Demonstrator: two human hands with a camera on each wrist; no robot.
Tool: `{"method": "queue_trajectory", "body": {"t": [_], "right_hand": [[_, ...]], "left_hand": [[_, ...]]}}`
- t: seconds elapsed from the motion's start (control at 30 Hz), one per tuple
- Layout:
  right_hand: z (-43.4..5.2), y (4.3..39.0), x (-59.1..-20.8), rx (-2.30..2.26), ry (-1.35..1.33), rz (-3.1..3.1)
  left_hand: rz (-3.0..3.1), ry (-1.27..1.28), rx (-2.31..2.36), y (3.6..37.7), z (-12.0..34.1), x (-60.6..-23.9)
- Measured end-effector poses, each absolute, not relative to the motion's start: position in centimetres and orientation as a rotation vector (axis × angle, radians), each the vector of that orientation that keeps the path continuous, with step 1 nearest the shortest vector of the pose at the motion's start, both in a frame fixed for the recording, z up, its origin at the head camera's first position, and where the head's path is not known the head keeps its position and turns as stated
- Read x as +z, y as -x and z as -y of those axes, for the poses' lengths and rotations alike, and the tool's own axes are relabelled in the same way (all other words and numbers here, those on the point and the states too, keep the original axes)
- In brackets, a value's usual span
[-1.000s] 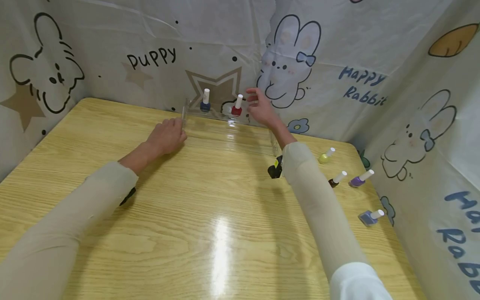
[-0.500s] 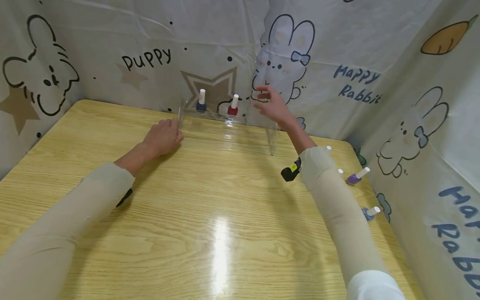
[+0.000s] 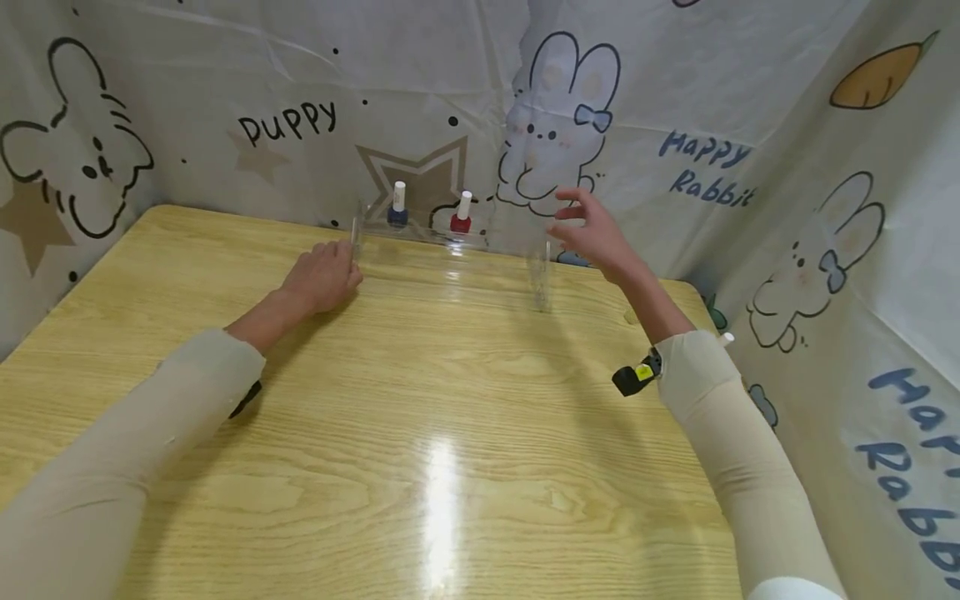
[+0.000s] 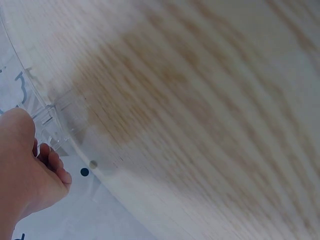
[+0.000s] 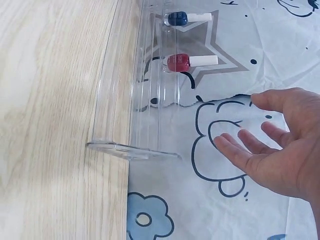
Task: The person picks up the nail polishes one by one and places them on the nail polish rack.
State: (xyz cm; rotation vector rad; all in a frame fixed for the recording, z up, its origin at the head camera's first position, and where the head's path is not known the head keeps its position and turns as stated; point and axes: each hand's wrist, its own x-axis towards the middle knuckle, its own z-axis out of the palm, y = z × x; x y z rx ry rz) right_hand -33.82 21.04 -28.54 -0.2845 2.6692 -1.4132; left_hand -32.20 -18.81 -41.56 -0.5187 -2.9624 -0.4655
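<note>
A clear stepped acrylic rack [image 3: 540,279] stands at the back of the table in the head view. On its top step are two upright nail polish bottles with white caps, a dark blue nail polish [image 3: 397,217] to the left and a red nail polish [image 3: 461,223] right of it. My left hand [image 3: 322,277] holds the rack's left end panel, its fingers curled there in the left wrist view. Off the rack's right end, my right hand [image 3: 592,233] is raised in the air with spread, loosely bent fingers and nothing in them, as the right wrist view confirms.
A pale yellow bottle [image 3: 632,317] and a white cap [image 3: 726,338] show beside my right forearm, which hides what lies behind it. A printed cloth [image 3: 300,175] hangs close behind the table [image 3: 360,467] and along its right side.
My right hand has moved right, away from the red nail polish and past the rack's right end. Its forearm now covers most of the bottles at right. My left hand stays at the rack.
</note>
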Motion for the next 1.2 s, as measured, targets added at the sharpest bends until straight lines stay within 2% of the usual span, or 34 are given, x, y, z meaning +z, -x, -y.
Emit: {"method": "queue_trajectory", "body": {"t": [0.83,1.2], "right_hand": [[-29.4,25.0,-27.6,-1.325,0.19,-2.803],[-33.0,22.2,-29.5,-1.29,0.168,-2.857]], "left_hand": [[2.969,0.542,-0.475,32.3,18.8,-41.8],[2.954,0.562,-0.463,32.1,18.9,-41.9]]}}
